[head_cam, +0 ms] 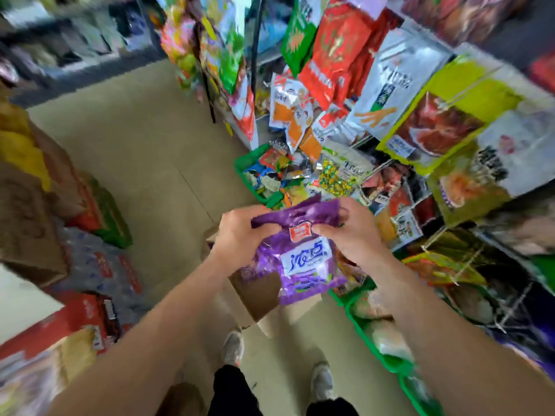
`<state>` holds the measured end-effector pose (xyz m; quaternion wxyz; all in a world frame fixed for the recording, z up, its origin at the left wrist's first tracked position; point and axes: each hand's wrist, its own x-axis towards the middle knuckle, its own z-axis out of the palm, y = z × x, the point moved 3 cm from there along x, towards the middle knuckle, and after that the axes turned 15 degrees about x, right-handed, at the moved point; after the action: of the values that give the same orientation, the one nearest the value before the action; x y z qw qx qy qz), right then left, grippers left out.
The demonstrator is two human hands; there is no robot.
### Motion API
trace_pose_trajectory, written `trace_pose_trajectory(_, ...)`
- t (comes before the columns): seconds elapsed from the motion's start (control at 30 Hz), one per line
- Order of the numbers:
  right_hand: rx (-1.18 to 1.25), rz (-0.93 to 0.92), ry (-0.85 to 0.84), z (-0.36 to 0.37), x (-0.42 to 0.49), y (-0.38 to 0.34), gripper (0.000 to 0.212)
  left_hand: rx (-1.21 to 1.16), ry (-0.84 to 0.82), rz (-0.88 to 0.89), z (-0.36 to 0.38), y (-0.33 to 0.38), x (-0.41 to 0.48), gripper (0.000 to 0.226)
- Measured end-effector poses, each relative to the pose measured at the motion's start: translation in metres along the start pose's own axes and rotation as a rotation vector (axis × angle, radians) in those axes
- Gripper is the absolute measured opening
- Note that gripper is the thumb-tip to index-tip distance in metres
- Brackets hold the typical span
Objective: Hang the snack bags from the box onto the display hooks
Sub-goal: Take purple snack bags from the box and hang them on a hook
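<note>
I hold a purple snack bag [300, 256] with a white label in both hands, in front of me at centre. My left hand [237, 235] grips its upper left edge. My right hand [351, 229] pinches the upper right, near the folded top with the hang hole. Below the bag stands an open brown cardboard box [255, 298] on the floor. To the right, a wire display rack [468, 250] carries many hanging snack bags, among them a yellow-green bag [435, 124] and a red bag [333, 49].
A green basket [249, 172] full of small snacks sits on the floor by the rack, and another green basket [375, 334] lies at lower right. Cartons and packaged drinks [99, 265] are stacked on the left. Beige floor [144, 145] stretches ahead. My shoes [232, 346] stand behind the box.
</note>
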<state>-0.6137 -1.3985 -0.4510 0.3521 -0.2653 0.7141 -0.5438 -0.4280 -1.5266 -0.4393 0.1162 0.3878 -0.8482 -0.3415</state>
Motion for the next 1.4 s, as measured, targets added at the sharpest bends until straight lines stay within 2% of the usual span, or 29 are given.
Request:
trace_pose_trajectory(0.1,-0.004,-0.078,0.046,-0.018,-0.017,-0.044,0.026,0.028,-0.020,0.098,-0.031,0.040,0.010,0.008)
trace_pose_trajectory(0.27,0.080,-0.166,0.133,-0.049,-0.036,-0.095,0.030,0.036,-0.113,0.299,-0.065,0.100,0.032,0.012)
trace_pose_trajectory(0.37,0.099,-0.228,0.241,-0.072,-0.045,-0.117,0.021,0.026,-0.163,0.400,-0.075,0.135,0.041,0.026)
trace_pose_trajectory(0.43,0.102,-0.214,0.305,-0.088,-0.049,-0.126,0.023,0.044,-0.170,0.457,-0.077,0.157,0.044,0.030)
trace_pose_trajectory(0.5,0.109,-0.210,0.326,-0.101,-0.055,-0.134,0.015,0.032,-0.189,0.482,-0.076,0.175,0.047,0.025)
trace_pose_trajectory(0.63,0.040,-0.284,0.383,-0.129,-0.069,-0.147,0.024,0.011,-0.206,0.509,-0.071,0.208,0.048,0.004)
trace_pose_trajectory(0.8,0.051,-0.304,0.417,-0.158,-0.084,-0.161,0.022,0.015,-0.255,0.563,-0.063,0.239,0.046,0.005)
trace_pose_trajectory(1.07,0.099,-0.287,0.426,-0.192,-0.098,-0.169,0.020,-0.005,-0.293,0.549,-0.053,0.264,0.042,0.008)
trace_pose_trajectory(1.27,0.174,-0.297,0.556,-0.233,-0.123,-0.167,0.025,0.082,-0.248,0.602,-0.048,0.289,0.048,0.013)
trace_pose_trajectory(1.4,0.172,-0.348,0.658,-0.267,-0.155,-0.172,0.020,0.238,-0.201,0.703,-0.037,0.319,0.046,0.013)
